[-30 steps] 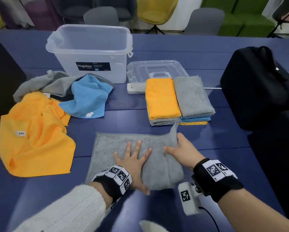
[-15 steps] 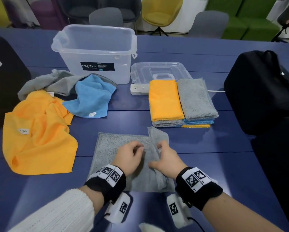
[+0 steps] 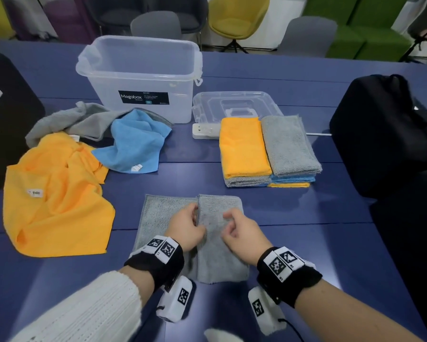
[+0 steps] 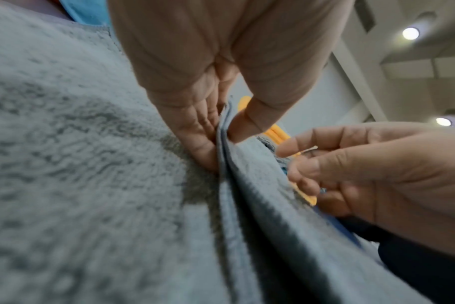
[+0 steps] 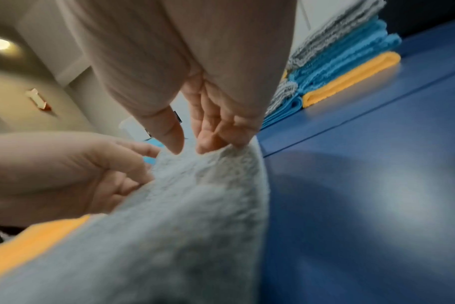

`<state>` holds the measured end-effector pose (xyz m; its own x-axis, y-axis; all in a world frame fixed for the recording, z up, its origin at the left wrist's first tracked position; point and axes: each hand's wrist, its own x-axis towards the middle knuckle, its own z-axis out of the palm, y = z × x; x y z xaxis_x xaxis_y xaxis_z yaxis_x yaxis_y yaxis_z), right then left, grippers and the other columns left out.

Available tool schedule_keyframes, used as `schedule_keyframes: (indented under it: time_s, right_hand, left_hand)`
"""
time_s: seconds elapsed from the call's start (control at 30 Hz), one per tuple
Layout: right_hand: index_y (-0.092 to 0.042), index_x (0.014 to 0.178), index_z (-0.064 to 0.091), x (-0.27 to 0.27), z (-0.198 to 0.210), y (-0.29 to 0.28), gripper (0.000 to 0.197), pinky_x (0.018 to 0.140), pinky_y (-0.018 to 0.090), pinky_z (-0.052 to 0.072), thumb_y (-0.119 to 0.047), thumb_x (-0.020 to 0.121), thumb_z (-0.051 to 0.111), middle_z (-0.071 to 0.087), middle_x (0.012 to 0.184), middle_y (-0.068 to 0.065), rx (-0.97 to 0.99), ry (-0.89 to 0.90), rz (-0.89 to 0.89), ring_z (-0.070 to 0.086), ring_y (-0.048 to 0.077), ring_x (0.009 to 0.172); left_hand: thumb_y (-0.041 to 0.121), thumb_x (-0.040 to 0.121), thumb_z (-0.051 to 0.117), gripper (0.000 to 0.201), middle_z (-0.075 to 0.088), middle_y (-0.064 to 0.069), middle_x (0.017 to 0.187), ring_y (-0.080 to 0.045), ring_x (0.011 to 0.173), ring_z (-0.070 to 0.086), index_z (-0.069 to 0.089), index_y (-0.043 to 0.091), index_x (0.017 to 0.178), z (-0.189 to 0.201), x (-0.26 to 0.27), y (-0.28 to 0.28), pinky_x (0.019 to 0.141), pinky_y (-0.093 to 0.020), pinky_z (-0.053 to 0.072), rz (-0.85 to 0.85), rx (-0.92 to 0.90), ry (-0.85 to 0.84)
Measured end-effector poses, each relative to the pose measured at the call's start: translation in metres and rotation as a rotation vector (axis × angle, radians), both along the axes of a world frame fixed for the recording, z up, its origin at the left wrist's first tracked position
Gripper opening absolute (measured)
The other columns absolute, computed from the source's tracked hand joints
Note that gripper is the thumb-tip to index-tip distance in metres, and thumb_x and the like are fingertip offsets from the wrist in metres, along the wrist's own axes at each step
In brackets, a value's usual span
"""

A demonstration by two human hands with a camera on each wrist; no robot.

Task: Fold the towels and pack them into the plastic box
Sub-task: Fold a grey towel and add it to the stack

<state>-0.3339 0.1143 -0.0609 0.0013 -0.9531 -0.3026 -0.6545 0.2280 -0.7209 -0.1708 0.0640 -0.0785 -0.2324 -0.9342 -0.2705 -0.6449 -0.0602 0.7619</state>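
Observation:
A grey towel (image 3: 220, 257) lies on the blue table in front of me, its right part folded over onto the middle. My left hand (image 3: 187, 228) pinches the flap's free edge between thumb and forefinger (image 4: 221, 139). Beside it my right hand (image 3: 239, 230) hovers loosely curled, fingertips (image 5: 208, 144) touching the flap's top and gripping nothing. The clear plastic box (image 3: 178, 77) stands open at the back left, with no towels inside. Two stacks of folded towels, topped orange (image 3: 242, 146) and grey (image 3: 289, 144), sit to the right of it.
Loose towels lie at the left: orange (image 3: 54, 201), blue (image 3: 136, 146), grey (image 3: 79, 119). The box's lid (image 3: 237, 104) and a white power strip (image 3: 205, 130) lie behind the stacks. A black bag (image 3: 385, 134) fills the right side, and a dark object (image 3: 5, 119) the left edge.
The towel's right part, lifted by my right hand before, now lies flat over the middle. My left hand went from flat on the towel to pinching the flap's edge.

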Motion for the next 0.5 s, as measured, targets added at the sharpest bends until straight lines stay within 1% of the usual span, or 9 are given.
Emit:
schedule_keyframes:
  time_s: [0.07,0.1,0.13,0.17,0.23,0.27,0.3,0.4,0.5]
  right_hand:
    - [-0.018,0.121,0.050,-0.011,-0.002,0.000,0.038,0.093,0.035,0.045,-0.020,0.084,0.062,0.054,0.105,-0.003,-0.109,0.181,0.100,0.051,0.013,0.097]
    - [-0.020,0.125,0.048,-0.016,-0.004,0.001,0.046,0.099,0.035,0.040,-0.027,0.082,0.064,0.050,0.117,-0.004,-0.139,0.273,0.175,0.046,0.015,0.110]
    - [-0.022,0.130,0.045,-0.020,-0.007,0.003,0.056,0.102,0.035,0.034,-0.035,0.080,0.066,0.045,0.127,-0.005,-0.141,0.346,0.242,0.040,0.015,0.119]
    - [-0.024,0.134,0.041,-0.024,-0.009,0.004,0.064,0.102,0.035,0.029,-0.042,0.078,0.066,0.040,0.134,-0.007,-0.133,0.386,0.288,0.034,0.015,0.125]
    - [-0.025,0.139,0.036,-0.029,-0.012,0.007,0.075,0.104,0.035,0.023,-0.050,0.076,0.067,0.033,0.143,-0.008,-0.134,0.402,0.316,0.026,0.013,0.134]
    - [-0.025,0.141,0.035,-0.030,-0.012,0.008,0.077,0.105,0.034,0.021,-0.051,0.076,0.067,0.031,0.146,-0.008,-0.143,0.403,0.312,0.024,0.013,0.136]
    - [-0.025,0.142,0.034,-0.032,-0.013,0.008,0.078,0.106,0.033,0.020,-0.052,0.076,0.066,0.030,0.148,-0.008,-0.150,0.404,0.304,0.023,0.012,0.137]
    - [-0.022,0.145,0.031,-0.034,-0.011,0.005,0.083,0.109,0.033,0.017,-0.054,0.076,0.065,0.027,0.151,-0.007,-0.161,0.414,0.297,0.021,0.012,0.140]
    - [-0.021,0.148,0.026,-0.037,-0.011,0.003,0.094,0.111,0.035,0.014,-0.058,0.073,0.067,0.022,0.154,-0.007,-0.145,0.436,0.346,0.017,0.012,0.142]
  left_hand:
    - [0.007,0.080,0.061,0.076,0.056,0.005,0.097,-0.022,0.080,0.062,0.027,0.023,0.146,0.004,0.002,0.002,0.073,-0.026,0.044,-0.037,0.012,0.000]
    - [0.006,0.082,0.060,0.087,0.053,0.004,0.103,-0.024,0.083,0.064,0.012,0.028,0.151,0.005,0.002,0.004,0.073,-0.027,0.046,-0.074,-0.001,-0.004]
    - [0.004,0.083,0.057,0.091,0.052,0.003,0.110,-0.025,0.088,0.064,0.005,0.032,0.152,0.005,0.002,0.006,0.076,-0.027,0.047,-0.120,-0.021,-0.020]
    - [0.001,0.084,0.054,0.087,0.052,0.002,0.120,-0.025,0.099,0.062,0.010,0.033,0.152,0.003,0.002,0.007,0.083,-0.027,0.046,-0.161,-0.050,-0.053]
    - [-0.003,0.084,0.050,0.062,0.049,0.003,0.130,-0.023,0.114,0.056,0.045,0.027,0.138,-0.001,-0.001,0.006,0.096,-0.028,0.043,-0.206,-0.129,-0.130]
    - [-0.003,0.084,0.051,0.049,0.051,0.003,0.126,-0.023,0.113,0.056,0.059,0.024,0.124,-0.004,-0.002,0.005,0.098,-0.031,0.044,-0.193,-0.154,-0.147]
    - [-0.002,0.083,0.052,0.042,0.054,0.004,0.123,-0.022,0.111,0.057,0.065,0.023,0.115,-0.006,-0.003,0.005,0.097,-0.033,0.045,-0.174,-0.172,-0.160]
    - [0.002,0.082,0.053,0.045,0.053,0.007,0.127,-0.018,0.112,0.056,0.061,0.023,0.121,-0.003,-0.004,0.005,0.097,-0.033,0.046,-0.185,-0.165,-0.199]
    - [0.010,0.079,0.059,0.062,0.038,0.003,0.144,-0.018,0.127,0.046,0.044,0.020,0.138,0.005,-0.002,0.002,0.105,-0.028,0.038,-0.259,-0.120,-0.199]
